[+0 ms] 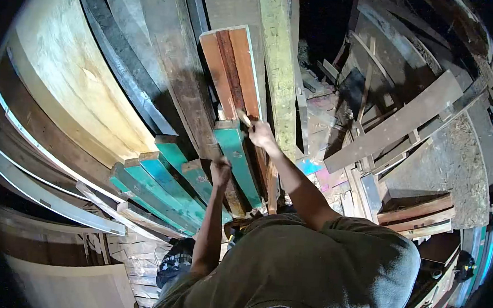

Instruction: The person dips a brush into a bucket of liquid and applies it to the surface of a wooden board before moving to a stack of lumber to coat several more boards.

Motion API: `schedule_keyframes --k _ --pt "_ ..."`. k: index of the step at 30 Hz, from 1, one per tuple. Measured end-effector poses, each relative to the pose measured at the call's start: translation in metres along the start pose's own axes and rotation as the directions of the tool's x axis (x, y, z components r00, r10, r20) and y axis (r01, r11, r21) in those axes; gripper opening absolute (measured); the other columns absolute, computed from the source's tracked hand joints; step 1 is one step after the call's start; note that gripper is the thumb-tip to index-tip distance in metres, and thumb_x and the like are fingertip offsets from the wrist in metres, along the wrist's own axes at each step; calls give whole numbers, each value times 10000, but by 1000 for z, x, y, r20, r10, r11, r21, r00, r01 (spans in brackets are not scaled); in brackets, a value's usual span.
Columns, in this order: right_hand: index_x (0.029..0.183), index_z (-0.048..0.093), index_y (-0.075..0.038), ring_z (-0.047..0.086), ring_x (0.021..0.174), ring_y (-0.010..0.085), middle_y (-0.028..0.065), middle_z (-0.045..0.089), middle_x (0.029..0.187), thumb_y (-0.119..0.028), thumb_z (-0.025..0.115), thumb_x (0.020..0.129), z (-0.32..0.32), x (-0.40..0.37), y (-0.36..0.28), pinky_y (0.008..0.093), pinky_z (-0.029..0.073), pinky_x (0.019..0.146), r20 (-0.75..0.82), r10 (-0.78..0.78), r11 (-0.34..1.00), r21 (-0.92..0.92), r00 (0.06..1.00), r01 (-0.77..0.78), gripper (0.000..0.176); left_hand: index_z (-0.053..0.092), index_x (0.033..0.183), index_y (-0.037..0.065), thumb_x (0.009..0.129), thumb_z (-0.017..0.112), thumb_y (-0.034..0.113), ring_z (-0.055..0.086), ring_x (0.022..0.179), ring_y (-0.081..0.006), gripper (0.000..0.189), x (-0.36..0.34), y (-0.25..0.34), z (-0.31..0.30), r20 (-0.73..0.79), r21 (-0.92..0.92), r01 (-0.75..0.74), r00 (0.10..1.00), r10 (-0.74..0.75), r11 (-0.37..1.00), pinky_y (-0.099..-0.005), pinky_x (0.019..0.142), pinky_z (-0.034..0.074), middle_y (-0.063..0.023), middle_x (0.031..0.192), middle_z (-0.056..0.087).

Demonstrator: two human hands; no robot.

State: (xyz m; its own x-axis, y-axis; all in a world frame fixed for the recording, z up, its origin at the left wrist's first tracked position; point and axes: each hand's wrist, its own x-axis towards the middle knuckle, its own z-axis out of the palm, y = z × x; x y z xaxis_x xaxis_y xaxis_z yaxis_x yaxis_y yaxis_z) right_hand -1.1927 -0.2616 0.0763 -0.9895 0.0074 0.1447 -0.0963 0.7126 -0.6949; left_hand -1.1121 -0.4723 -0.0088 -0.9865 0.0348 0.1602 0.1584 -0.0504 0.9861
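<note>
Wood surrounds both hands, most of it in long boards. The right hand point(261, 134) is closed around a slim, pale tool point(244, 118), whose exposed end points up and to the left over the lower part of an orange-brown board point(245, 69). What kind of tool it is cannot be told. This board is slanted, with a rough, darker strip running along its middle and a pale edge down its right side. Its lower end lies just beside the top of a teal block point(230, 137), which extends down toward the person's torso.

The left hand point(220, 170) is curled, with its fingers folded in, at the edge of a weathered brown beam point(188, 88), lower and further left than the right hand. Whether it grips the beam or only rests against it cannot be told.

Left of that hand, several teal boards point(160, 185) fan out side by side, their ends bare wood. Beyond them curves a wide, pale plywood sheet point(74, 70). A yellowish plank point(280, 60) stands to the right of the orange-brown board. Further right, a broad grey-brown plank point(398, 121) lies slanted across other timber, and short reddish pieces point(415, 212) are stacked below it.
</note>
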Motion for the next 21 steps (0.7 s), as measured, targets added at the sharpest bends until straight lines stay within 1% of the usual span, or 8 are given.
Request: schedule_keyframes --k 1,2,4,8,9,14,18,21 --pt "982 632 -18 587 874 403 264 606 888 -169 521 782 -19 1 -16 460 484 796 34 17 1000 24 999 -18 274 556 804 -16 838 486 30 556 675 -155 91 18 -10 -4 3 -271 -26 1000 27 962 -306 560 423 -102 622 526" --pt "1023 624 -14 585 877 409 272 604 881 -163 530 780 -32 -3 -28 458 481 795 -38 -26 995 94 999 30 300 565 818 -26 823 521 72 566 694 -199 108 37 -12 -9 -6 -203 -68 998 68 977 -337 600 434 -131 663 547" --pt "1057 611 -5 585 879 413 277 603 878 -153 540 777 -40 -3 -33 449 480 788 -126 -60 993 97 990 73 325 564 922 -32 799 568 145 564 823 -296 216 63 27 7 -160 203 -155 969 189 967 -411 717 437 -194 843 569" --pt "1080 567 20 570 829 440 284 585 817 -155 502 821 -45 -18 -48 482 463 736 -270 -90 957 242 959 158 319 435 1224 6 785 586 241 399 1165 -419 520 74 61 47 -184 896 40 940 288 443 -551 925 343 -225 1262 425" --pt "1086 561 21 565 822 445 285 580 815 -142 503 822 -31 -17 -36 489 458 727 -286 -107 958 225 952 176 316 274 1363 47 808 560 279 282 1241 -457 666 74 53 53 -174 922 101 970 167 375 -600 984 254 -186 1398 287" --pt "1193 464 8 547 769 454 292 556 872 -54 481 814 46 -33 39 491 455 636 -348 -276 929 144 896 342 384 219 1416 60 879 475 370 254 1272 -438 671 60 38 55 2 951 -63 981 196 303 -582 1022 199 -171 1461 215" --pt "1101 526 16 585 790 417 246 595 831 -77 496 800 144 -39 138 463 473 702 -133 -200 961 167 971 221 316 237 1394 24 901 431 385 260 1252 -450 641 67 42 55 28 954 -107 962 272 281 -574 1018 202 -210 1435 228" --pt "1084 551 10 600 812 388 238 614 867 -96 516 793 122 -71 124 446 486 717 -46 -176 984 33 983 177 312 295 1329 -43 919 401 380 300 1191 -470 599 88 57 57 33 931 -163 928 370 326 -556 1003 217 -282 1355 278"
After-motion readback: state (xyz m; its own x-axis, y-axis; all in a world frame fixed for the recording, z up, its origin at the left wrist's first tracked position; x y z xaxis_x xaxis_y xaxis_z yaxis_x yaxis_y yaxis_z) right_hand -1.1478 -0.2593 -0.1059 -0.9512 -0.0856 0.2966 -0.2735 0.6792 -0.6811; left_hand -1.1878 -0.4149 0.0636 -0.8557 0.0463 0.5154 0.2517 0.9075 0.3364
